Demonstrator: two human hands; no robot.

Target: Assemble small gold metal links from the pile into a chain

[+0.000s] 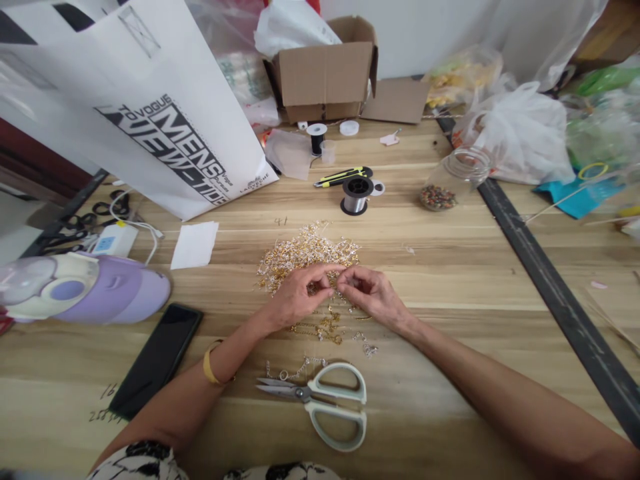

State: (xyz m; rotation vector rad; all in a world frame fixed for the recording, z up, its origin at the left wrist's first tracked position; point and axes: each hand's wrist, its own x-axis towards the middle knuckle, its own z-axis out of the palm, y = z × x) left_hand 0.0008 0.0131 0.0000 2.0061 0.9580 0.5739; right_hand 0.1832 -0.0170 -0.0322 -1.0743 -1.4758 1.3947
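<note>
At the bottom edge, one black-and-white patterned cloth sleeve (140,463) is cut off; beyond it, one pair of steel scissors with pale handles (303,394) lies on the wood-grain counter (240,247). The left hand (299,293) and right hand (373,293) meet fingertip to fingertip, fingers curled, thumbs near forefingers; whether they grip anything is too small to tell. They partly hide one heap of tiny gold and silver metal chain pieces (310,250), too many to count, just beyond them. Behind stand two spools, one of silvery wire (357,197), one of black thread (317,140). One large white printed bag (165,127), cut off at top, blocks the far left.
</note>
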